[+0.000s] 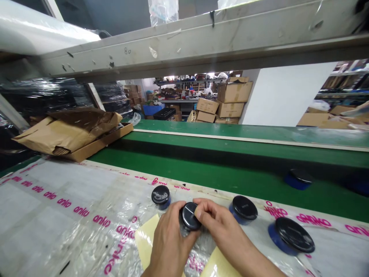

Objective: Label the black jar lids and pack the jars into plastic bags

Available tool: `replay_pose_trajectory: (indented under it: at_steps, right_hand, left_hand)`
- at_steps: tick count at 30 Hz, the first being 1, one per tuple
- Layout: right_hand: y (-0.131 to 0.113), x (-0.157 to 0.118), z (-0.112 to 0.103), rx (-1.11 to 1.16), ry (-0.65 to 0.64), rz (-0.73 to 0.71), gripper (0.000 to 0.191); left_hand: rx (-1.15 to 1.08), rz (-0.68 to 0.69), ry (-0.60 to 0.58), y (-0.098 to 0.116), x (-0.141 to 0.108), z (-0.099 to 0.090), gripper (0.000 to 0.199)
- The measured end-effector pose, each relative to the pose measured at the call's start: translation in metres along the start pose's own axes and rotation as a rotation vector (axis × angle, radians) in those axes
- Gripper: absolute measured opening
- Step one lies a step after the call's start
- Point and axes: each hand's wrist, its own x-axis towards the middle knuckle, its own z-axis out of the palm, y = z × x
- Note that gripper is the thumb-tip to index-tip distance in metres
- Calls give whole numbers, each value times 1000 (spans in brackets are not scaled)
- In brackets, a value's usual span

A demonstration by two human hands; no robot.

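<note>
Green conveyor belt (230, 161) runs beyond the clear plastic sheet printed with pink lettering (72, 207), where round black-topped blue discs (245, 207) sit near my hands. My left hand (170, 242) and right hand (221, 227) close together, fingertips (198, 206) pinching a round black disc (190, 216) between them.

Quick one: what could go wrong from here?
Judging from this view:
1. The round black cap, pinched between left hand and right hand, looks glossy and could slip.
2. The nearby cap sits close enough to get knocked.
3. The wrinkled plastic film might let pieces tip toward the green belt.
</note>
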Motion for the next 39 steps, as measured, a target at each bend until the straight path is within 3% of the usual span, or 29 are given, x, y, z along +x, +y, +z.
replay_pose_trajectory:
  at_steps: [34, 36, 39]
  right_hand:
    - [16, -6, 6, -122, 83, -73, 27]
    - [15, -6, 6, -129, 88, -77, 28]
    - [15, -7, 6, -149, 92, -86, 28]
  left_hand:
    - [-30, 84, 27, 1, -2, 2, 40]
    - [-29, 71, 37, -2, -2, 4, 45]
    - [-38, 25, 50, -9, -4, 9, 69]
